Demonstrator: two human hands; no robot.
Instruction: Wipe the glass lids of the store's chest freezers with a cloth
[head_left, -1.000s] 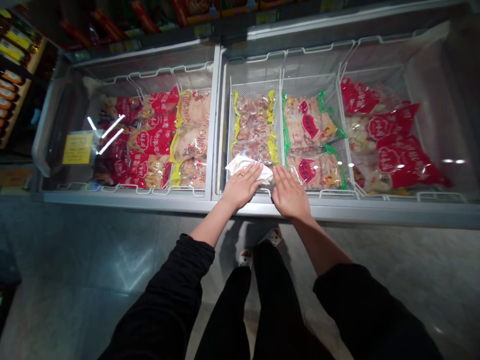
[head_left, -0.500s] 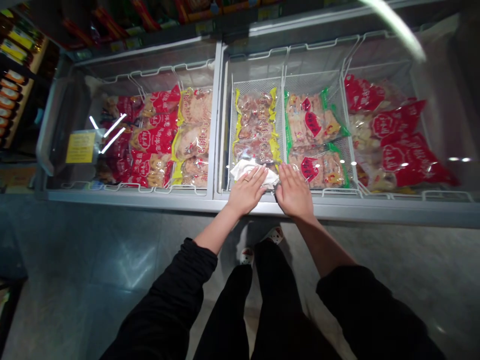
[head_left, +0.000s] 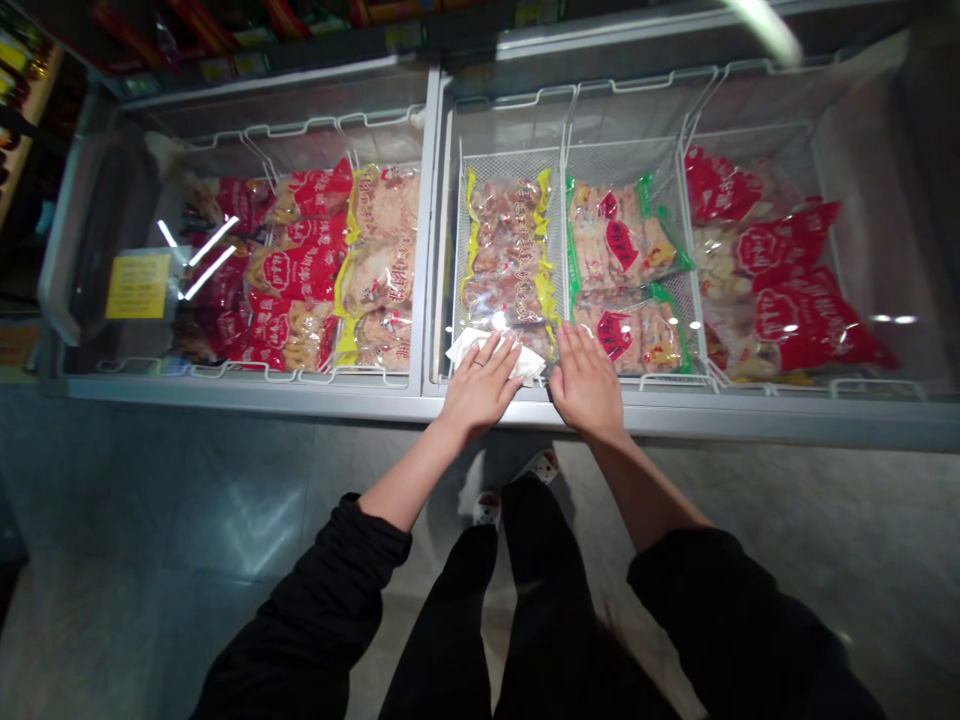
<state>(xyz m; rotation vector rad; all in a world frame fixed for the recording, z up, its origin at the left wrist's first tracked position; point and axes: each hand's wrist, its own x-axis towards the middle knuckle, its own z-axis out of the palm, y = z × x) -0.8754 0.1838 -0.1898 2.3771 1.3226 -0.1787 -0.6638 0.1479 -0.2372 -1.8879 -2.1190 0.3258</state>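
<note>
My left hand (head_left: 482,385) lies flat with fingers stretched over a crumpled white cloth or tissue (head_left: 531,366), pressing it onto the glass lid (head_left: 517,115) of a chest freezer. The palm covers part of the cloth. To its right, my right hand (head_left: 586,380) rests flat on the same glass near the front edge, fingers extended and holding nothing. Beneath the glass, close to my fingertips, are yellow-edged bags of frozen meat (head_left: 508,245) and green-edged bags (head_left: 619,240), in white wire baskets.
The freezer's metal front rim (head_left: 360,398) runs across the view. Red bags (head_left: 814,320) lie in the right section, and more red bags (head_left: 289,270) in the left one. A yellow notice (head_left: 138,286) is at the left end. Grey floor (head_left: 225,500) lies below.
My left hand has slid slightly left along the glass with the white cloth under it. My right hand stays almost where it was. The view has shifted a little.
</note>
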